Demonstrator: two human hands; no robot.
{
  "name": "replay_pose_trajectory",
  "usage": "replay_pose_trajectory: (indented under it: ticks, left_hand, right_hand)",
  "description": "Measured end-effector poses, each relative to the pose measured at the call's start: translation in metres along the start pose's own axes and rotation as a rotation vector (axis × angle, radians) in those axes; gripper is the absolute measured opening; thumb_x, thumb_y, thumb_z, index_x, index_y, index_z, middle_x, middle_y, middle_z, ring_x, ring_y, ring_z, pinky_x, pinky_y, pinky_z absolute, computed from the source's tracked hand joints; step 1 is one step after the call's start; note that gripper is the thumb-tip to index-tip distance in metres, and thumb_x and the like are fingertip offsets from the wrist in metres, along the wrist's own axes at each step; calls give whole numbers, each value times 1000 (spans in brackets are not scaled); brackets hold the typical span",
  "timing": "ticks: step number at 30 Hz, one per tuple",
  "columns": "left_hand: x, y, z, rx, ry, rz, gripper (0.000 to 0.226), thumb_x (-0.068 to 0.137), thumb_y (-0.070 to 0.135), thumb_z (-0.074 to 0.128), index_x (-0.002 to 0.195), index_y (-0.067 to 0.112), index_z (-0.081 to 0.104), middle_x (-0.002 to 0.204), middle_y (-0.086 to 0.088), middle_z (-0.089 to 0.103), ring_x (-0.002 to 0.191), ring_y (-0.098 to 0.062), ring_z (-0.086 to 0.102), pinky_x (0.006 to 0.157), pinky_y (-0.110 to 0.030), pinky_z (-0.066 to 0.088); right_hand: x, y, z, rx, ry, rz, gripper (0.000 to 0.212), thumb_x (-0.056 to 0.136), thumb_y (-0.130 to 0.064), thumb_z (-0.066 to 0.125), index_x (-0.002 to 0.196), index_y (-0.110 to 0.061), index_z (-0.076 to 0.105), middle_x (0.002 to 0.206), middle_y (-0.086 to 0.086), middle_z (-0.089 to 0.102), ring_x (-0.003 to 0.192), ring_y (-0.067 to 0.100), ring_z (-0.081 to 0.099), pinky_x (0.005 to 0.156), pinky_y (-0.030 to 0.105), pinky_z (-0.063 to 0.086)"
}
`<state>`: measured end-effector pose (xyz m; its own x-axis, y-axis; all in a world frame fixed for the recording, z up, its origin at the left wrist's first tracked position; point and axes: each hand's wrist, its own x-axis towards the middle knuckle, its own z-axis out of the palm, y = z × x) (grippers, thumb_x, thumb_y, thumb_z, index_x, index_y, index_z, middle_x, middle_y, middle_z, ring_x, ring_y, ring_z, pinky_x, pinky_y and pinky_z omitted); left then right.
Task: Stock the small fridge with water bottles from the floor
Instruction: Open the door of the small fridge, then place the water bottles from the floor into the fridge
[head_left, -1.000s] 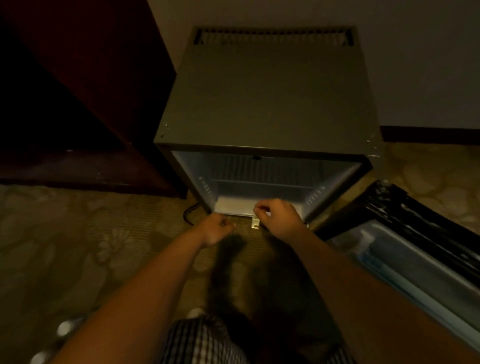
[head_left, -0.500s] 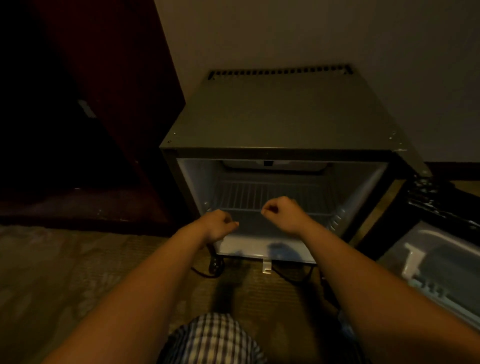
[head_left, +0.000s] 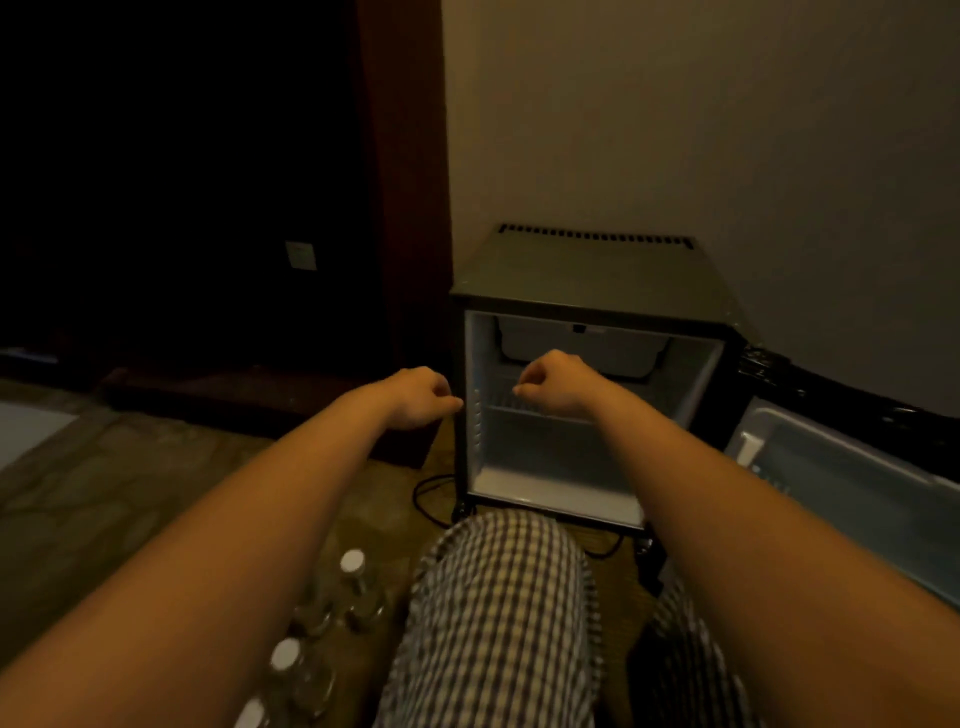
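Observation:
The small dark fridge (head_left: 587, 270) stands against the wall with its door (head_left: 852, 499) swung wide open to the right. Its white inside holds a wire shelf (head_left: 498, 402) and no bottles that I can see. My left hand (head_left: 418, 397) is curled loosely just left of the fridge's front edge, holding nothing. My right hand (head_left: 553, 387) is curled in front of the opening at shelf height, also holding nothing. Several clear water bottles with white caps (head_left: 353, 564) stand on the floor at the lower left, beside my knee.
My checked trouser knee (head_left: 498, 613) fills the lower middle in front of the fridge. A black cable (head_left: 431, 499) loops on the carpet by the fridge's left foot. Dark wooden furniture (head_left: 400, 208) stands to the left of the fridge.
The view has pulled back and tilted up from the fridge. Both hands have lifted from its lower front edge to shelf height. The bottles and my knee have come into view.

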<state>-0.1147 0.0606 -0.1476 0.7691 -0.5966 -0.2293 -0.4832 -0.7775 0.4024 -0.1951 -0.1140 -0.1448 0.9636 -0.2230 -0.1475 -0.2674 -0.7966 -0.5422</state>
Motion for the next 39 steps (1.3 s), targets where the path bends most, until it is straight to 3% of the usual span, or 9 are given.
replay_pose_trajectory:
  ticks: [3,7,10,14,17,20,22,29,39]
  left_hand:
    - [-49,-31,-9,2,-43,-28,38,92,39,49,121,14,56,126,-7,57,114,-23,54,95,-36,45]
    - [-97,-76,-3,-63,-69,-85,40,91,38,52,121,12,57,127,-8,57,116,-23,54,98,-36,45]
    - [-123,-107,13,-209,-57,-149,39,91,30,54,122,7,56,126,-11,58,117,-24,54,98,-34,43]
    - [-141,-144,46,-421,-34,-263,35,93,19,52,123,3,54,123,-12,58,110,-20,53,87,-25,41]
    - [-142,-159,80,-560,-25,-331,34,93,11,50,125,-1,51,116,-11,56,106,-19,51,81,-19,43]
    - [-134,-173,118,-628,-57,-387,38,92,12,51,130,4,47,130,-15,53,120,-25,51,102,-32,42]
    - [-124,-180,141,-678,-56,-423,42,91,14,53,132,8,44,133,-15,51,121,-25,50,106,-38,41]
    - [-77,-195,197,-783,-31,-479,51,89,11,56,136,8,38,138,-15,48,127,-28,45,109,-44,37]
    - [-35,-225,242,-858,47,-541,70,79,13,69,139,12,34,135,-9,51,125,-24,48,106,-42,40]
  right_hand:
    - [-30,-33,11,-9,-87,-42,36,93,-24,52,111,6,61,113,30,60,105,40,58,90,49,48]
    - [-55,-65,37,-50,-208,-103,27,94,-22,52,114,-7,64,115,13,64,101,26,60,81,34,48]
    - [-63,-79,69,-52,-268,-128,29,94,-24,53,116,-8,63,114,11,64,98,22,59,80,31,45]
    - [-56,-79,125,-75,-331,-133,30,92,-24,55,116,-9,63,118,9,64,106,22,60,83,30,46]
    - [-46,-73,166,-66,-404,-122,31,91,-22,56,118,-7,61,113,12,66,102,25,63,81,31,47]
    - [-32,-65,202,-47,-422,-90,33,90,-21,56,120,-8,58,114,16,65,102,28,63,85,36,49]
    - [-18,-62,223,-44,-423,-80,34,89,-22,57,121,-9,58,116,16,63,104,28,61,86,36,49]
    - [27,-47,278,-2,-430,-48,45,88,-18,60,131,-13,50,120,14,61,112,27,56,91,33,45]
    - [76,-39,336,-156,-506,-143,36,87,-26,58,119,-11,54,122,13,60,112,30,55,98,41,43]
